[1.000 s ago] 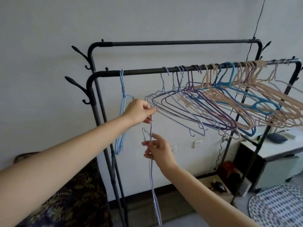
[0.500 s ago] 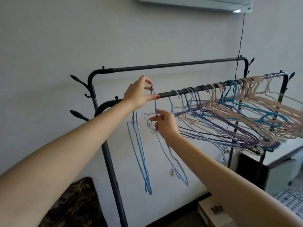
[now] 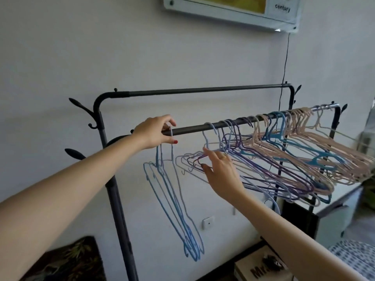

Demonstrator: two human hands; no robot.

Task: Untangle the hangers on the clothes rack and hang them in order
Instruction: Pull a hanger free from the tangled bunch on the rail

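Observation:
A black clothes rack has a front rail [image 3: 190, 129] and a higher back rail [image 3: 203, 90]. My left hand [image 3: 155, 133] pinches the hook of a pale blue hanger [image 3: 178, 191] at the rail, beside a couple of blue hangers [image 3: 162, 197] that hang straight down. My right hand [image 3: 220, 173] reaches into the tangled bunch of lilac, purple, blue and beige hangers [image 3: 284, 159]; its fingertips touch the left ends of the lilac and purple ones [image 3: 189, 161]. Whether it grips one I cannot tell.
A framed picture [image 3: 233, 11] hangs on the wall above, with a black cord [image 3: 284, 63] running down behind the rack. A white cabinet [image 3: 334, 211] stands at the right, a cardboard box [image 3: 261, 268] on the floor, a patterned cushion [image 3: 67, 260] at lower left.
The pale blue hanger now hangs on the front rail by the blue ones. My right hand let go of it and moved right to the tangled bunch. The camera tilted up.

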